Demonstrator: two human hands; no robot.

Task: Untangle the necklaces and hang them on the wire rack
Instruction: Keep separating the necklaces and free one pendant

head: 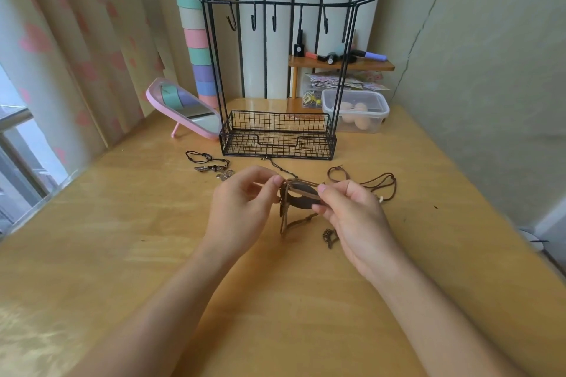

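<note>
A tangle of brown cord necklaces is lifted just above the wooden table in the middle of the head view. My left hand pinches its left end and my right hand pinches its right end. Brown cord loops trail off to the right on the table, and a small coiled pendant lies beside my right hand. A black cord necklace with metal charms lies to the left. The black wire rack stands behind, its hooks bare.
A pink-framed mirror leans left of the rack. Behind the rack on the right stand a clear plastic box and a small wooden shelf with cosmetics. Curtains hang on the left, and a wall runs along the right.
</note>
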